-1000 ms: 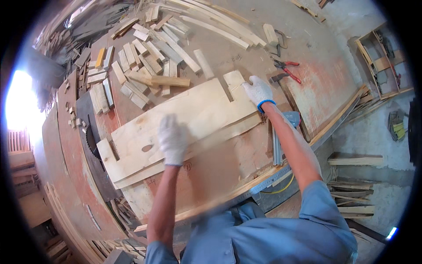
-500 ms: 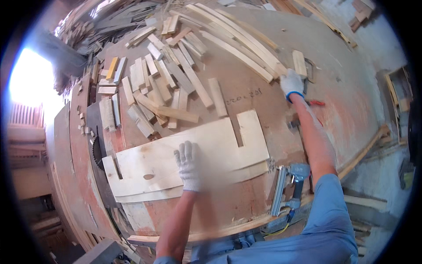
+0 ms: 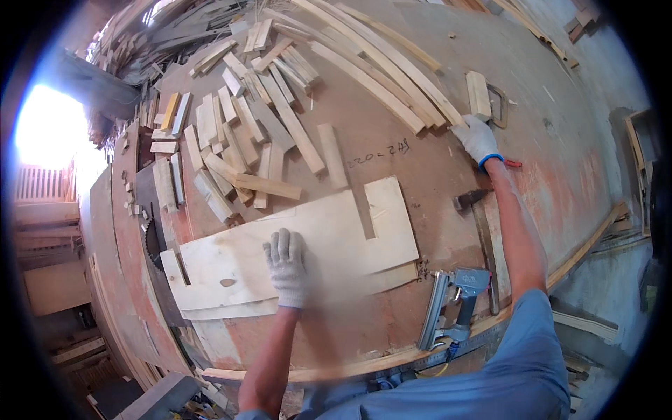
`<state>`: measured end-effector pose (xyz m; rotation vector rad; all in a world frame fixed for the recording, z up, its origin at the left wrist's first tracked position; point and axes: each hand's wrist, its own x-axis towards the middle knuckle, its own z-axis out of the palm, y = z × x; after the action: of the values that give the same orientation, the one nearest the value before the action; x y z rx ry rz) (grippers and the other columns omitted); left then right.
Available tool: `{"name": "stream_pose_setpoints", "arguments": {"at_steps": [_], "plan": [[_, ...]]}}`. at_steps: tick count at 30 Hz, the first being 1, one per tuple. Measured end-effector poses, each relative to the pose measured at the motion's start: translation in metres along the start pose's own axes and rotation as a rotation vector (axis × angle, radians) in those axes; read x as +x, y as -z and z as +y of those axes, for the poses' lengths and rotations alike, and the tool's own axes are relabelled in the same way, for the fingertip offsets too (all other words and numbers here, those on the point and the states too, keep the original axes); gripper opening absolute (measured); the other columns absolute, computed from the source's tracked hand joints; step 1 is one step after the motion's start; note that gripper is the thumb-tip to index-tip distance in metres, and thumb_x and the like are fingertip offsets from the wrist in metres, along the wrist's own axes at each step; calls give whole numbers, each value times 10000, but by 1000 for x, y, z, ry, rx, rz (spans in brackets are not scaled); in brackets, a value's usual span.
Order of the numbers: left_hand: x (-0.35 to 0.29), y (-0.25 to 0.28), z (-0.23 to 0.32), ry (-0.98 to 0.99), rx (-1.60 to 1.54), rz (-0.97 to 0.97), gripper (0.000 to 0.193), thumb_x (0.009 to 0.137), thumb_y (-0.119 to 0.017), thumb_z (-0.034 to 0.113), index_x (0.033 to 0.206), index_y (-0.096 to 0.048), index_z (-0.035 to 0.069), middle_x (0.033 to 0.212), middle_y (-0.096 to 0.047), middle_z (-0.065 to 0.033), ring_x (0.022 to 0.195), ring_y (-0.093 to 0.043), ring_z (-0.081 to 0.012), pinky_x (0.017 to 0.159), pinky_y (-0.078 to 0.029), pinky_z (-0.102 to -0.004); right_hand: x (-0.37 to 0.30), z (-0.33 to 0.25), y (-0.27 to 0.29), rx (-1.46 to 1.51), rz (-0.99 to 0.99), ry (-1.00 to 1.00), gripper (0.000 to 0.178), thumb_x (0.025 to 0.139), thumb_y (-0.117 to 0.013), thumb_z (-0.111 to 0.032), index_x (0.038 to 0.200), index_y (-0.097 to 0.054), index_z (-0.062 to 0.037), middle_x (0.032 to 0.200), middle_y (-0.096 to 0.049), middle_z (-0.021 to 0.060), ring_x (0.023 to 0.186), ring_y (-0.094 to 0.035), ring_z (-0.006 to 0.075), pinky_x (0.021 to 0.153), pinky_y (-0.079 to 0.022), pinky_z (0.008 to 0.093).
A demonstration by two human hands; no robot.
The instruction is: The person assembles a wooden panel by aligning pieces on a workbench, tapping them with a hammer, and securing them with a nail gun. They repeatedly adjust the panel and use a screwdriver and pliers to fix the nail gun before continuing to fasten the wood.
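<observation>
My left hand (image 3: 285, 269), in a white knit glove, lies flat with fingers stretched on a pale plywood panel (image 3: 329, 238). The panel has a notch near each end and a dark knot, and another pale sheet (image 3: 392, 278) shows under its near edge. Out to the far right, my gloved right hand (image 3: 479, 140) is closed on the near end of a long wooden strip (image 3: 413, 77); its fingertips are partly hidden. Beside that hand lie a short wood block (image 3: 479, 94) and a metal clamp (image 3: 498, 105). A red-handled tool (image 3: 513, 164) shows next to the wrist.
Many short wood pieces (image 3: 252, 126) are heaped beyond the panel. A toothed saw blade (image 3: 149, 238) sticks up at the panel's left end. A nail gun (image 3: 455, 304) with a hose rests near the front edge, and a hammer (image 3: 470, 199) lies by my right forearm.
My right hand has moved a little right and nearer, and the end of the long strip has come with it. My left hand stays flat on the panel. The whole view has shifted slightly.
</observation>
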<state>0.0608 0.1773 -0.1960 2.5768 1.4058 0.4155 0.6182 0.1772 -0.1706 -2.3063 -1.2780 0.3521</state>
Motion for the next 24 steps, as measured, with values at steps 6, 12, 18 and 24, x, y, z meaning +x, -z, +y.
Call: {"name": "stream_pose_setpoints", "arguments": {"at_steps": [6, 12, 18, 24], "plan": [[-5, 8, 5, 27, -6, 3, 561, 922, -640, 192, 1452, -508, 60, 1533, -470, -229, 1472, -381, -446, 1236, -231, -619, -103, -83, 49, 1446, -322, -527, 377, 1043, -604, -492, 1184, -670, -148, 844, -680, 46, 674, -626, 166, 625, -536, 365], [-3, 6, 7, -18, -6, 61, 530, 937, -647, 220, 1429, -527, 63, 1520, -485, -218, 1460, -401, -421, 1232, -247, -601, -144, -103, 30, 1272, -125, -377, 314, 1040, -608, -352, 932, -692, -69, 750, -638, 33, 564, -571, 126, 570, -497, 300], [-5, 4, -8, -4, -97, 74, 459, 971, -599, 254, 1390, -561, 71, 1477, -531, -199, 1421, -443, -411, 1212, -282, -590, -289, -161, 72, 1203, -308, -191, 361, 1028, -606, -346, 849, -639, -35, 708, -616, 32, 582, -583, 133, 559, -458, 287], [-28, 93, 31, 550, -2385, 112, 726, 1056, -545, 513, 1551, -334, 25, 1507, -447, -254, 1390, -447, -454, 1214, -330, -578, -380, -109, 73, 1124, -705, -237, 404, 990, -700, -418, 1015, -668, -16, 740, -586, 13, 580, -548, 77, 495, -435, 227]]}}
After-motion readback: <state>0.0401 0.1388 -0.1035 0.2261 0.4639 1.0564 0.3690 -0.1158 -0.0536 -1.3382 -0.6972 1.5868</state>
